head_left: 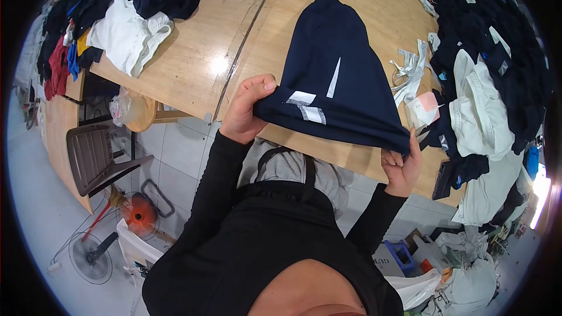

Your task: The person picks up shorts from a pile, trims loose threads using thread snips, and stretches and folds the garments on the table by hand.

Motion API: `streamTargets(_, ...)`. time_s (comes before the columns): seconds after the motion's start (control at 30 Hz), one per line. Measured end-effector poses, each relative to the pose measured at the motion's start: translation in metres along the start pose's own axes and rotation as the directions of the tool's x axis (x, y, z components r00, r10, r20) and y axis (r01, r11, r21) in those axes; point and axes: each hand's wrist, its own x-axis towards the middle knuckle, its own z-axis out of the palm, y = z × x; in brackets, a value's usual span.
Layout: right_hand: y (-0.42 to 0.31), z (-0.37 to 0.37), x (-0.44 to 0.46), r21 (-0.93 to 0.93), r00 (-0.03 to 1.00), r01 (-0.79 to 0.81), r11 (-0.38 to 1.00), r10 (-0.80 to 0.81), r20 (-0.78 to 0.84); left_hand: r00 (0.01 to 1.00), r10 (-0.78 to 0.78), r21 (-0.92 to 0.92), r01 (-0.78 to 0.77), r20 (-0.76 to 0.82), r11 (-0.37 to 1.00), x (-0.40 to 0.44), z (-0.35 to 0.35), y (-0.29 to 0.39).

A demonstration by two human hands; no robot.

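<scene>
A navy garment (345,76) lies over the near part of the wooden table, narrowing to a rounded end away from me. Its near edge is stretched between my two hands. My left hand (249,108) pinches the left corner, thumb on top. At the right corner, my right hand (403,167) grips the same edge with thumb and fingers closed. Two white labels (314,114) show on the cloth near that edge, and a thin white strip (333,78) lies further up on it.
White garments (132,32) and dark clothes are heaped at the table's far left. More dark clothes and a white garment (481,108) fill the right side, beside white cloth strips (411,70). A brown chair (91,158), a stool (143,114) and fans (91,257) stand at the lower left.
</scene>
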Motion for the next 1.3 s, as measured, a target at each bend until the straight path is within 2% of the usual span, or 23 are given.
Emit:
streamTargets(0.1,0.005,0.011,-0.008,-0.090,0.992,0.117,0.989,-0.121,-0.042,1.000,0.001,0.023,-0.001,0.005,1.000,-0.001,0.007,0.002)
streamTargets(0.2,0.005,-0.002,-0.006,-0.083,0.980,0.140,0.987,-0.127,0.151,1.000,-0.006,0.031,0.006,-0.007,1.000,-0.002,0.008,0.000)
streamTargets(0.3,0.004,-0.016,-0.005,-0.117,0.971,0.150,0.982,-0.124,0.205,0.999,-0.023,0.007,0.024,-0.032,1.000,-0.002,0.009,-0.003)
streamTargets(0.4,0.008,-0.022,-0.009,-0.086,0.993,0.086,0.993,-0.077,0.095,0.993,-0.060,-0.092,0.051,-0.098,0.994,-0.001,0.002,-0.010)
streamTargets(0.43,0.009,0.004,-0.015,-0.072,0.990,0.033,0.997,-0.043,-0.136,0.989,-0.082,-0.135,0.065,-0.124,0.989,0.000,0.000,-0.015)
streamTargets(0.53,0.019,0.015,-0.017,0.015,0.950,-0.024,1.000,0.028,-0.310,0.977,-0.092,-0.222,0.048,-0.194,0.974,-0.001,0.005,-0.030)
streamTargets(0.57,0.023,0.016,-0.016,-0.002,0.946,-0.028,1.000,0.026,-0.324,0.995,-0.088,-0.283,0.070,-0.050,0.957,-0.001,-0.013,-0.038)
streamTargets(0.7,0.031,0.018,-0.008,-0.128,0.996,-0.042,0.991,0.032,-0.078,0.998,-0.055,-0.385,0.062,0.030,0.921,0.003,-0.014,-0.045)
streamTargets(0.77,0.039,0.019,-0.005,-0.053,1.000,-0.005,0.999,0.005,-0.016,0.994,-0.052,-0.453,0.092,0.100,0.887,0.003,-0.019,-0.042)
streamTargets(0.8,0.042,0.017,-0.002,-0.017,1.000,0.011,1.000,-0.011,0.016,0.998,-0.041,-0.455,0.061,0.054,0.889,0.006,-0.014,-0.039)
streamTargets(0.83,0.043,0.012,0.002,-0.013,0.991,0.024,1.000,-0.023,0.129,1.000,-0.030,-0.455,0.030,0.007,0.890,0.008,-0.008,-0.035)
streamTargets(0.93,0.048,0.010,0.005,0.136,0.975,0.029,0.990,-0.058,0.213,0.995,0.025,-0.480,-0.067,-0.093,0.875,0.011,-0.010,-0.033)
streamTargets(1.0,0.047,0.011,0.007,0.242,0.980,0.004,0.970,-0.052,0.191,0.986,0.053,-0.526,-0.128,-0.156,0.841,0.010,-0.010,-0.034)
streamTargets(1.03,0.046,0.012,0.008,0.282,0.981,-0.011,0.959,-0.044,0.188,0.989,0.064,-0.552,-0.129,-0.136,0.824,0.009,-0.010,-0.034)
streamTargets(1.13,0.042,0.008,0.016,0.414,0.991,-0.007,0.910,-0.050,0.126,0.961,0.061,-0.560,-0.209,-0.271,0.802,0.009,-0.006,-0.037)
streamTargets(1.3,0.045,0.003,0.020,0.520,0.992,-0.006,0.854,-0.059,0.108,0.959,0.011,-0.613,-0.191,-0.284,0.766,0.009,-0.019,-0.044)
